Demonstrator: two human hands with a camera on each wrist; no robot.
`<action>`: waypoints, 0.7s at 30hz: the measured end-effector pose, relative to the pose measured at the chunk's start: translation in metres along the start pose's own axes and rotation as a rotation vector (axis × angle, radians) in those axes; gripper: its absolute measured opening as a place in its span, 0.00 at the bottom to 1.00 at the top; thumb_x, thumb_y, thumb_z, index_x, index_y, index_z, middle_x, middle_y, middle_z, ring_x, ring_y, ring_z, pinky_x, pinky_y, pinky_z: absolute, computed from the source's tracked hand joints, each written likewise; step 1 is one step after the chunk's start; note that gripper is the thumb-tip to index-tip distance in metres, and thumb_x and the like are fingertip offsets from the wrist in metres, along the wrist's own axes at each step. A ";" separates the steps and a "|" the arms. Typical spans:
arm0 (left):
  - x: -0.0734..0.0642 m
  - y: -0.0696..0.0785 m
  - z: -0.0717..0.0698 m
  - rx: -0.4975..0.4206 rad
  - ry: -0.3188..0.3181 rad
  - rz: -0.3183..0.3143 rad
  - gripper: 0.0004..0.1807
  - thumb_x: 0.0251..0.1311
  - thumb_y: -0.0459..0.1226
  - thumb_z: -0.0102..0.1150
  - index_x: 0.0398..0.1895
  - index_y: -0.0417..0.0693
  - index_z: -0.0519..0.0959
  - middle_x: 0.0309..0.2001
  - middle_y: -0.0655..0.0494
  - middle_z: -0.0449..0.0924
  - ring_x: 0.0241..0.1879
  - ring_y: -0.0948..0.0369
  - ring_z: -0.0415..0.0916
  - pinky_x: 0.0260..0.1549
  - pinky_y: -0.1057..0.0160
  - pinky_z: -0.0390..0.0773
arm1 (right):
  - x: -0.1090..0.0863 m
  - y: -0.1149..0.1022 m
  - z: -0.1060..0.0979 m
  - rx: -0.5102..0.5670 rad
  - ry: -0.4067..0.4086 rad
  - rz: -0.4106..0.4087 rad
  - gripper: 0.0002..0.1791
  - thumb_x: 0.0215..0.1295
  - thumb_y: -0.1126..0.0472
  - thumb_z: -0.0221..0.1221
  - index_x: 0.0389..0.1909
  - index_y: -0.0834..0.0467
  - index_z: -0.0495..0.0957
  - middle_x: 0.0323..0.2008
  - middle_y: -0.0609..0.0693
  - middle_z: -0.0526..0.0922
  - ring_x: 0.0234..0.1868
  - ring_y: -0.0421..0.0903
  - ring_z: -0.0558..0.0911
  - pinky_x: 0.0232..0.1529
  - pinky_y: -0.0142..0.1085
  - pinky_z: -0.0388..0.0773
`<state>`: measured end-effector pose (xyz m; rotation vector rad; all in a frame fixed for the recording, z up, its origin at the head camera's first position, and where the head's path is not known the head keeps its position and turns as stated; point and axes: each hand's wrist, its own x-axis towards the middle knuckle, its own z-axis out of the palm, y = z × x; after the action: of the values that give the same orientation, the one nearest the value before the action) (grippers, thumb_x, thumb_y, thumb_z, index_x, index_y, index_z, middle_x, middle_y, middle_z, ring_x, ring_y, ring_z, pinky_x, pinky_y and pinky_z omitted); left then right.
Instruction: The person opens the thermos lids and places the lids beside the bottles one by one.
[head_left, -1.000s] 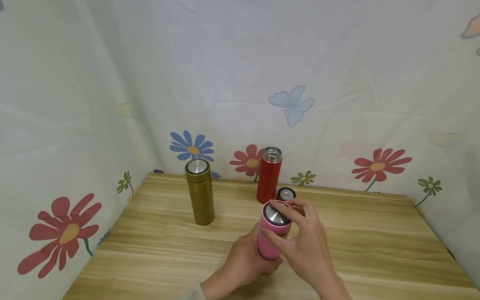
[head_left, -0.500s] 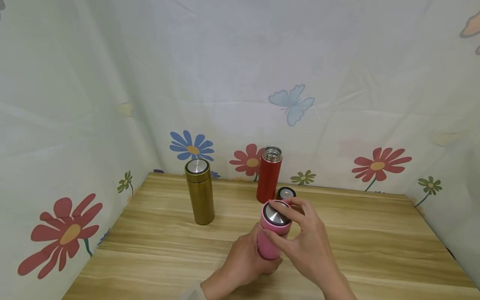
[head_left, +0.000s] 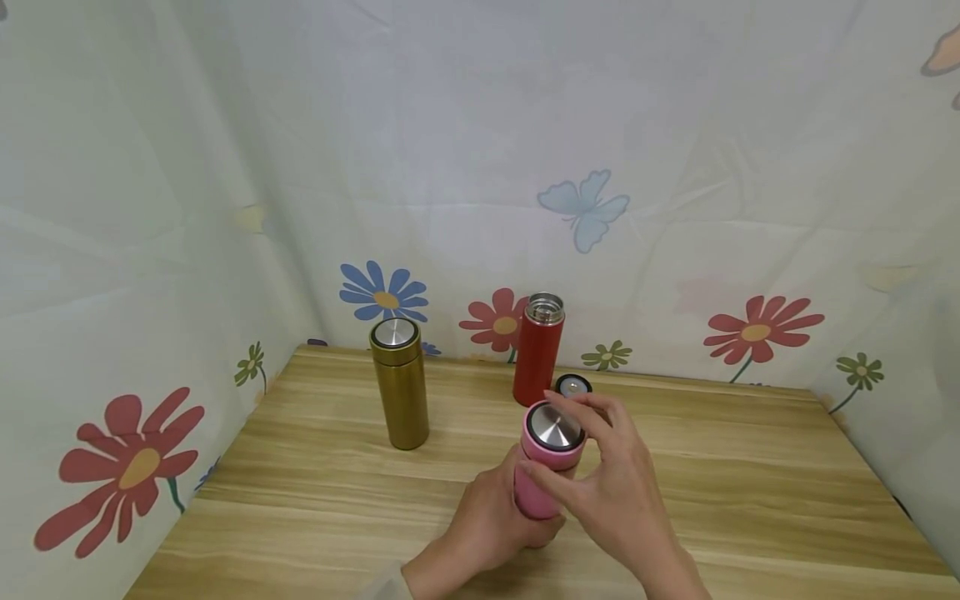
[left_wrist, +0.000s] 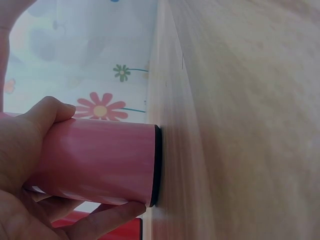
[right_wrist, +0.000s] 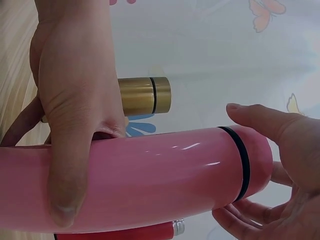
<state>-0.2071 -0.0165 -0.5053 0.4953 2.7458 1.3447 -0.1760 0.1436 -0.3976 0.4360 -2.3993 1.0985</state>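
Observation:
My left hand [head_left: 487, 517] grips a pink thermos bottle [head_left: 534, 493] round its body, thumb on one side and fingers on the other. The bottle's black base is close to the tabletop in the left wrist view; whether it touches, I cannot tell. A pink lid [right_wrist: 259, 155] with a silver top is on the bottle, above a black band. My right hand [head_left: 618, 479] is spread loosely round this lid. In the right wrist view its thumb is apart from the lid, while the other fingers lie by the lid's far side, partly hidden.
A gold thermos bottle [head_left: 405, 400] with its lid on stands to the left. Behind the pink one is a red thermos bottle [head_left: 537, 358] without a lid. A loose lid [head_left: 574, 387] lies beside it, upside down. Flowered cloth [head_left: 465, 208] borders the wooden table [head_left: 300, 467].
My right index finger has lifted from the lid's silver top to beyond its far edge. The left hand and the pink bottle stay in place.

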 end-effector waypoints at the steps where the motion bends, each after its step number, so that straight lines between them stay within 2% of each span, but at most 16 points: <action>1: 0.000 0.000 0.000 0.001 -0.001 -0.003 0.43 0.48 0.53 0.78 0.66 0.62 0.67 0.49 0.64 0.84 0.42 0.70 0.79 0.45 0.63 0.80 | 0.000 -0.001 0.000 -0.009 0.005 0.007 0.40 0.44 0.51 0.83 0.62 0.39 0.81 0.57 0.47 0.76 0.56 0.47 0.80 0.52 0.50 0.79; 7: 0.000 0.000 -0.001 -0.030 -0.024 -0.011 0.45 0.48 0.53 0.78 0.69 0.63 0.65 0.52 0.64 0.84 0.45 0.69 0.80 0.48 0.61 0.81 | -0.002 -0.005 0.003 -0.111 0.061 0.025 0.42 0.42 0.46 0.83 0.64 0.39 0.81 0.55 0.50 0.77 0.54 0.49 0.78 0.45 0.47 0.79; 15: 0.000 0.001 0.001 0.027 0.007 -0.014 0.42 0.45 0.52 0.79 0.65 0.54 0.70 0.47 0.61 0.85 0.40 0.69 0.78 0.40 0.65 0.79 | -0.005 -0.008 0.016 -0.282 0.200 -0.056 0.40 0.37 0.44 0.85 0.57 0.45 0.85 0.48 0.53 0.77 0.43 0.47 0.78 0.36 0.41 0.78; 21: 0.001 0.000 0.002 0.050 0.022 0.010 0.41 0.44 0.48 0.79 0.63 0.52 0.71 0.47 0.60 0.85 0.39 0.69 0.79 0.40 0.65 0.79 | -0.007 -0.009 0.021 -0.304 0.241 -0.076 0.36 0.38 0.48 0.85 0.54 0.46 0.86 0.46 0.54 0.78 0.40 0.47 0.78 0.33 0.40 0.75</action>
<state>-0.2075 -0.0149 -0.5059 0.5004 2.8045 1.2935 -0.1716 0.1229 -0.4078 0.2711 -2.2638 0.6937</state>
